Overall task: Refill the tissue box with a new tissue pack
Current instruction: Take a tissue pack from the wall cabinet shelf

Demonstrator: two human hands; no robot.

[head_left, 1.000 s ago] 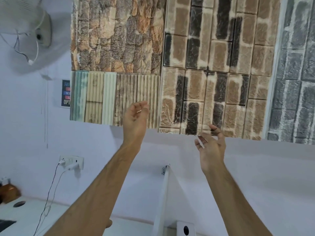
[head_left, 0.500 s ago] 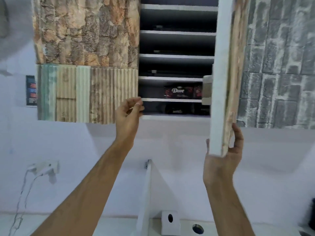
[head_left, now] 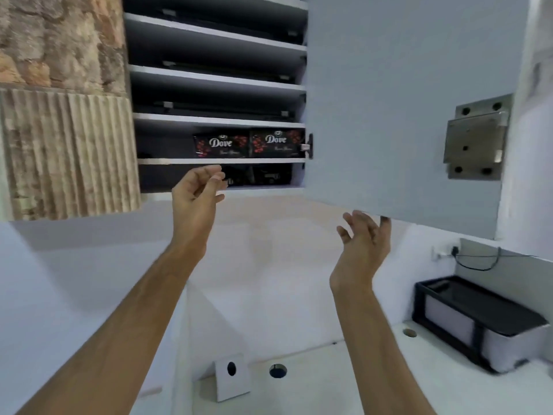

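The wall cabinet stands open, its door (head_left: 404, 100) swung out to the right. Two black Dove tissue packs (head_left: 248, 142) sit side by side on the second shelf from the bottom, and more dark packs (head_left: 263, 176) lie on the lowest shelf. My left hand (head_left: 199, 193) is raised in front of the lowest shelf, fingers curled and empty, just short of the packs. My right hand (head_left: 363, 247) is open under the door's bottom edge, fingertips touching or almost touching it. A black tissue box (head_left: 478, 319) with a white side stands on the counter at the right.
Upper shelves (head_left: 215, 76) hold flat dark items. A stone-textured closed door (head_left: 65, 115) is to the left. The white counter (head_left: 329, 384) has a round cable hole (head_left: 277, 370) and a small white bracket (head_left: 232, 377). A wall socket with a cable (head_left: 466, 256) is at the right.
The cabinet door has swung from closed to fully open to the right. My right hand has let go of its edge, and my left hand has risen toward the lowest shelf.
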